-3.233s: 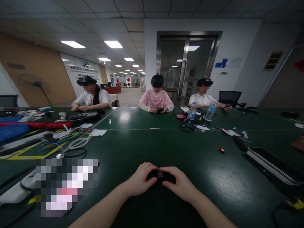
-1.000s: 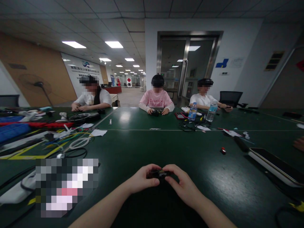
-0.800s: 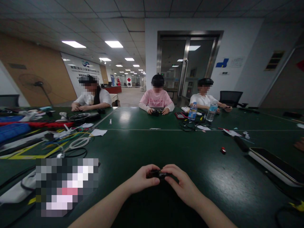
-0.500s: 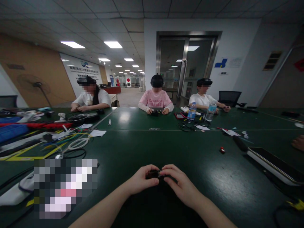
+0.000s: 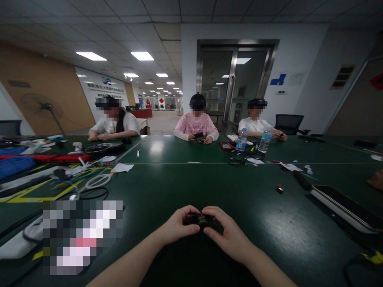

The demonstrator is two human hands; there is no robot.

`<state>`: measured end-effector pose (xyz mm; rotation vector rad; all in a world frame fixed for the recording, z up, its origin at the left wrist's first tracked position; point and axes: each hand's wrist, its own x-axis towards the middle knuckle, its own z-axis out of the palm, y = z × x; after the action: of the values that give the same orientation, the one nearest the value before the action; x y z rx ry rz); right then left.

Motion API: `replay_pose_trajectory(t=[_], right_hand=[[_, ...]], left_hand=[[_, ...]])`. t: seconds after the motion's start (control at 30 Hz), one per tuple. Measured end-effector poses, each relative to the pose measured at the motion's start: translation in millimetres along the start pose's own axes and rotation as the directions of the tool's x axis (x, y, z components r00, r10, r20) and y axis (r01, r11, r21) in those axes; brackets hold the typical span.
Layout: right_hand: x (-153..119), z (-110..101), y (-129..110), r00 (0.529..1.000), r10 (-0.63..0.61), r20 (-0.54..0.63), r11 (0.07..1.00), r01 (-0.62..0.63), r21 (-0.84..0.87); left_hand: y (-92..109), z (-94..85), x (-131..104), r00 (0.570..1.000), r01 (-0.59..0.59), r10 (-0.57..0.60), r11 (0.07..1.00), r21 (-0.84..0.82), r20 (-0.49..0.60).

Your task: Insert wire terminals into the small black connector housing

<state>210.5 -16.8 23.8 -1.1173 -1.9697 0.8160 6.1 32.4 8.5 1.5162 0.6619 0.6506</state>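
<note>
Right now both hands are closed around one small black object (image 5: 201,219), which sits between them just above or on the green counter (image 5: 167,185); whether it touches the surface cannot be told. The left hand (image 5: 179,224) grips its left end, thumb in front and fingers curled behind. The right hand (image 5: 225,228) grasps the other end the same way, fingertips near the object's middle, where a paler, yellowish detail shows; its finer form is too dark to read. Beyond the hands and to their right lies a small red item (image 5: 279,188), with a flat device (image 5: 344,207) farther right. Leftward are a white cable (image 5: 99,181) and paper (image 5: 123,167). Well ahead, two bottles (image 5: 241,140) stand near a seated person in pink (image 5: 196,124).
</note>
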Motion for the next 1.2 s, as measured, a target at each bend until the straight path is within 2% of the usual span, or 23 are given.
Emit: replay_pose_trajectory(t=[0.2, 0.67, 1.2], right_hand=[[-0.3, 1.0, 2.9, 1.0, 0.015, 0.014, 1.0, -0.015, -0.004], [1.9, 1.0, 1.4, 0.999, 0.028, 0.029, 0.999, -0.028, -0.015], [2.5, 2.6, 3.7, 0.999, 0.028, 0.017, 1.0, -0.028, 0.008]], left_hand=[[-7.8, 0.6, 1.3, 1.0, -0.012, 0.012, 1.0, 0.007, 0.019], [-7.7, 1.2, 0.2, 0.999, 0.018, -0.018, 1.0, 0.004, 0.03], [-1.8, 1.7, 0.9, 1.0, 0.021, -0.021, 0.999, 0.026, -0.005]])
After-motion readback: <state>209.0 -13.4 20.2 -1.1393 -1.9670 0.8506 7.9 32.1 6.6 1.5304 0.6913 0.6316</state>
